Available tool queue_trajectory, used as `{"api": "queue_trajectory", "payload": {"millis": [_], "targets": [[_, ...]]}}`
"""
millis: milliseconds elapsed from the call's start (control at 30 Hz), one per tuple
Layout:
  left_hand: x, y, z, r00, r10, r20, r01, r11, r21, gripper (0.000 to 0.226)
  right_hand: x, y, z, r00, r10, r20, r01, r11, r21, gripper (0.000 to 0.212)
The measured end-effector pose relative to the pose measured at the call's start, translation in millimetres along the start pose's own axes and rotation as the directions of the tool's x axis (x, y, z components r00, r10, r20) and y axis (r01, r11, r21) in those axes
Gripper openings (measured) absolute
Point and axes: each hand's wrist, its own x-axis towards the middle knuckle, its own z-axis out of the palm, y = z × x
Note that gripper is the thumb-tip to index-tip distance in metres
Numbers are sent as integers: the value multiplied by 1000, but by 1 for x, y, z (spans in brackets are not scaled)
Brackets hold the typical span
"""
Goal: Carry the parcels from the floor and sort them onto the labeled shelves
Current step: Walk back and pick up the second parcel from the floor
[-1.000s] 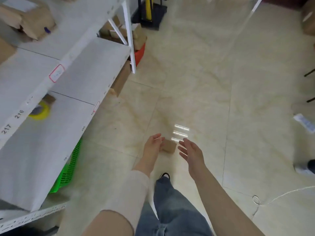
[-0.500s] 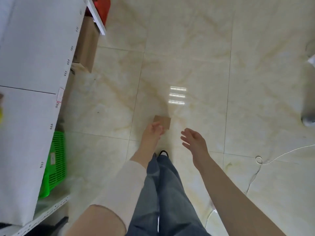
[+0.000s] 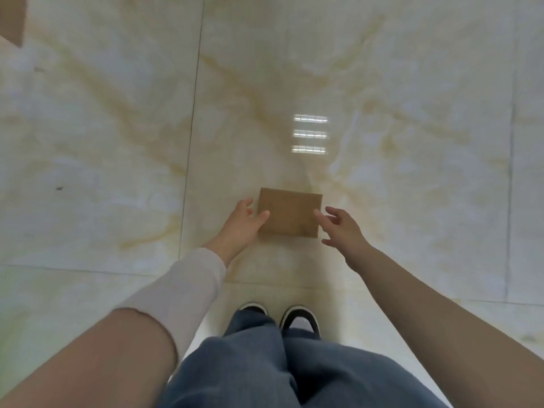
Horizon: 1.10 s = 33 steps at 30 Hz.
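A small flat brown cardboard parcel (image 3: pixel 290 213) lies on the glossy tiled floor just ahead of my feet. My left hand (image 3: pixel 243 223), in a pale long sleeve, holds its left edge, with the thumb over the top face and the fingers along the side. My right hand (image 3: pixel 338 228) hovers at the parcel's right edge, fingers spread, the fingertips just reaching the edge without closing on it. No shelf is in view.
A corner of a brown carton (image 3: pixel 10 19) shows at the top left edge. My shoes (image 3: pixel 298 318) and jeans fill the bottom centre. Pale marble-patterned floor tiles (image 3: pixel 412 172) stretch on all sides, with a ceiling light's reflection above the parcel.
The view has tilted down and closer to the floor, so the shelves have left the frame. Both hands have closed in on the parcel, and the left thumb now lies on its top.
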Motion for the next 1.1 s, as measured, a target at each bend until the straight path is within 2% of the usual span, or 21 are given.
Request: {"api": "queue_trajectory", "payload": {"millis": [200, 300, 433, 633, 867, 967, 1033, 1100], "targets": [[61, -23, 19, 999, -17, 31, 18, 999, -45, 54, 65, 35, 8, 998, 36, 59, -38, 999, 37, 56], [59, -22, 20, 999, -35, 33, 36, 999, -28, 55, 63, 37, 9, 998, 18, 54, -21, 998, 61, 52], [26, -4, 18, 997, -81, 19, 82, 992, -91, 58, 29, 24, 3, 1000, 9, -2, -9, 998, 64, 54], [-98, 64, -10, 992, -124, -35, 118, 983, -140, 70, -112, -39, -18, 993, -75, -94, 84, 992, 96, 53], [-307, 169, -67, 974, -194, -118, 158, 952, -260, 64, -342, -145, -55, 981, -168, -101, 181, 973, 142, 52], [-390, 213, -95, 981, -127, -146, 73, 943, -325, 53, -425, -191, -73, 993, -109, -55, 120, 953, 278, 45], [-440, 240, -109, 986, 1, -166, -59, 937, -345, 42, -468, -221, -88, 995, -104, 0, 96, 920, 381, 43], [-481, 256, -121, 973, 152, -175, -209, 905, -370, 41, -502, -244, -101, 990, -132, 49, 98, 895, 435, 47]]}}
